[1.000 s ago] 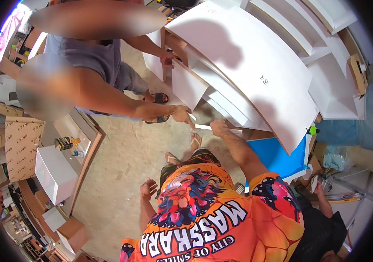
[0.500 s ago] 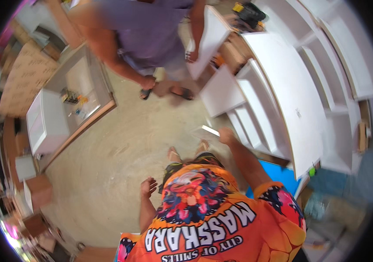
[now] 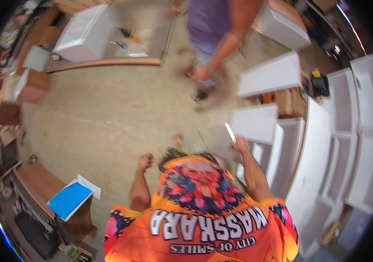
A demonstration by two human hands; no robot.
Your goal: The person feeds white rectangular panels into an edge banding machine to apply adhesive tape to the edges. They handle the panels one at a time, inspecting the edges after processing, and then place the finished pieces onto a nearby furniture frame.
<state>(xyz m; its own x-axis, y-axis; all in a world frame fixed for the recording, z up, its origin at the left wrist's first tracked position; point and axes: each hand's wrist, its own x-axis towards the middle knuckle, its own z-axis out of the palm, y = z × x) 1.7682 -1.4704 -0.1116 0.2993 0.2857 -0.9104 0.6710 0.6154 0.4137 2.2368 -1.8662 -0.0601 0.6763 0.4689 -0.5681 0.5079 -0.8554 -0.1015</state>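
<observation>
My right hand is closed on the edge of a thin flat panel. Greyish on its face, the panel has a bright white edge and hangs tilted beside my legs; motion smears its outline. My left hand hangs out to the left of my body, fingers loosely bent, with nothing visible in it. Right of the held panel stand white cabinet pieces, including a light board and a shelf unit.
A co-worker stands ahead on the concrete floor. White shelving lines the right side. A white box cabinet stands at the far left. A blue sheet lies on a brown surface at the near left.
My view has turned to the right, so the room's things have shifted leftward and round. My right hand keeps hold of the panel. The co-worker appears farther right, with an arm in another position.
</observation>
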